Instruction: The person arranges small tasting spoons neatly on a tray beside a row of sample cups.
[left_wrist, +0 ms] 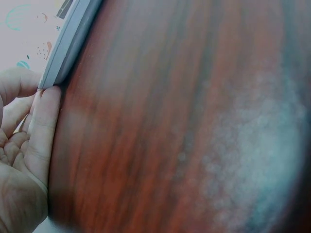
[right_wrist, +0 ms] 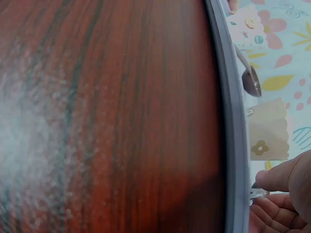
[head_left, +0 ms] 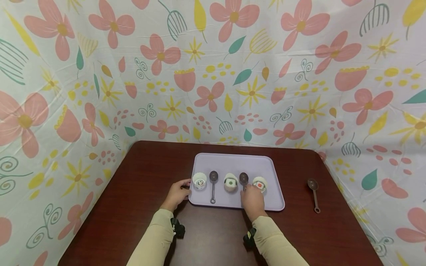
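Note:
A lavender tray point(head_left: 233, 160) lies on the table with three small scalloped cups on it: a white patterned cup point(head_left: 199, 181), a middle cup point(head_left: 230, 183) with a green-marked item inside, and a right cup point(head_left: 260, 183) with a red-marked item. My left hand point(head_left: 177, 194) holds the tray's left edge; in the left wrist view its fingers point(left_wrist: 44, 121) meet the rim. Between the middle and right cups, my right hand point(head_left: 253, 201) pinches the handle of a dark brown spoon point(head_left: 244, 178), its bowl pointing away. Another brown spoon point(head_left: 213, 184) lies between the left and middle cups.
A third brown spoon point(head_left: 314, 194) lies on the dark wooden table point(head_left: 153, 166), right of the tray. A flower-patterned cloth point(head_left: 213, 74) hangs behind the table and along its sides. In the right wrist view, the tray's rim point(right_wrist: 235, 121) runs beside the hand.

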Demonstrator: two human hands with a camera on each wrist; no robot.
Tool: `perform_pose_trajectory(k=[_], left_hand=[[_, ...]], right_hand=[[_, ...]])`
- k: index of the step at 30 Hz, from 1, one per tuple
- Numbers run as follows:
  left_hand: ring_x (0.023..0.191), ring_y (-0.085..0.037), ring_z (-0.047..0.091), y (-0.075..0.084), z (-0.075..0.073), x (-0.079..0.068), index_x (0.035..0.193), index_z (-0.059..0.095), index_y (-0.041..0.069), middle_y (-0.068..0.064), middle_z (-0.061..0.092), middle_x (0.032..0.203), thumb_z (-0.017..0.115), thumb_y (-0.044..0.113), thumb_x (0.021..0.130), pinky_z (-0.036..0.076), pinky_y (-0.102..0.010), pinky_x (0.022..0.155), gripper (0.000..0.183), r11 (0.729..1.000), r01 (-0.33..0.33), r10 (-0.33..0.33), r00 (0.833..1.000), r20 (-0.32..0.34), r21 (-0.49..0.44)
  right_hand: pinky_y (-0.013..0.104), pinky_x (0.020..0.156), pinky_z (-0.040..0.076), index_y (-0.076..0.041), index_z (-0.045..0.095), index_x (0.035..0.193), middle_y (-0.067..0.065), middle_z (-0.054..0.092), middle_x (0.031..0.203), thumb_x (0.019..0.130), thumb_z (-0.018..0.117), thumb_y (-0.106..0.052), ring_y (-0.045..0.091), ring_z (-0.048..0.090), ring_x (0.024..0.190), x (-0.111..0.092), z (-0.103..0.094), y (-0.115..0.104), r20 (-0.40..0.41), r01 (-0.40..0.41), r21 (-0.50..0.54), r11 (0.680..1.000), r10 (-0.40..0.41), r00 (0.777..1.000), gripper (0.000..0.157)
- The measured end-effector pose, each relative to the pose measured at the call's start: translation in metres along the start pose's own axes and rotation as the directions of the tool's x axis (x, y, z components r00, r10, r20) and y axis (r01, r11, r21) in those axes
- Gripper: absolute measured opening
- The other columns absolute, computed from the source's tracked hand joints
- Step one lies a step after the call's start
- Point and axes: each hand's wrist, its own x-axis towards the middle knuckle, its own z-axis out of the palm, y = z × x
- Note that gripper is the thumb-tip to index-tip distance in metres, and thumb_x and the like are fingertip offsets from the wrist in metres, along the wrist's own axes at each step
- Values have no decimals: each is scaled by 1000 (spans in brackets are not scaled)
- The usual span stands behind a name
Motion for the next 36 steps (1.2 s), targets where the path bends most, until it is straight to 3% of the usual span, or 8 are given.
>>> perform_pose_trajectory(k=[5, 9, 12, 16, 23, 36], left_hand=[[88, -22, 61, 1, 0, 0, 135, 63, 2, -13, 62, 116, 67, -4, 83, 60, -38, 71, 52, 1000, 3, -3, 1000, -5, 14], [88, -22, 61, -1, -1, 0, 135, 63, 3, -13, 62, 116, 68, -4, 84, 60, -38, 71, 52, 1000, 6, -6, 1000, -2, 8], [89, -22, 62, -2, -1, 1, 136, 62, 3, -13, 62, 117, 68, -3, 85, 60, -38, 71, 51, 1000, 7, -7, 1000, 4, -4], [90, -23, 62, -1, -1, 0, 136, 62, 2, -13, 62, 118, 68, -3, 86, 60, -38, 71, 51, 1000, 10, -9, 1000, 9, -11], [89, -22, 61, 0, -1, -2, 136, 62, 2, -13, 62, 117, 68, -3, 86, 60, -38, 71, 51, 1000, 9, -9, 1000, 7, -3], [92, -24, 62, -1, 1, -2, 135, 63, 2, -13, 61, 118, 67, -4, 86, 60, -39, 73, 50, 1000, 2, -2, 1000, -6, 2]], right_hand=[[50, 60, 54, 3, 66, 78, 16, 65, 73, 87, 75, -11, 35, 67, 71, -1, -5, -1, -50, 31, 12, 999, -31, 998, 18], [52, 66, 56, 8, 72, 94, 22, 70, 84, 88, 71, -9, 39, 69, 79, 1, -14, -1, -90, 54, 34, 998, -51, 995, 18], [52, 74, 57, 9, 73, 105, 23, 72, 93, 90, 68, -10, 40, 69, 86, 2, -22, 0, -91, 26, 54, 998, -21, 996, 25], [52, 75, 57, 9, 72, 108, 22, 71, 94, 91, 67, -12, 38, 69, 87, 5, -35, 3, -88, -17, 75, 997, 23, 996, 27], [53, 73, 55, 8, 72, 108, 23, 72, 96, 91, 64, -12, 39, 68, 87, 12, -57, 19, -138, 1, 79, 997, 10, 990, 27], [56, 73, 55, 10, 69, 115, 25, 70, 99, 95, 60, -12, 38, 67, 86, 15, -91, 57, -114, -18, 75, 997, 27, 993, 31]])
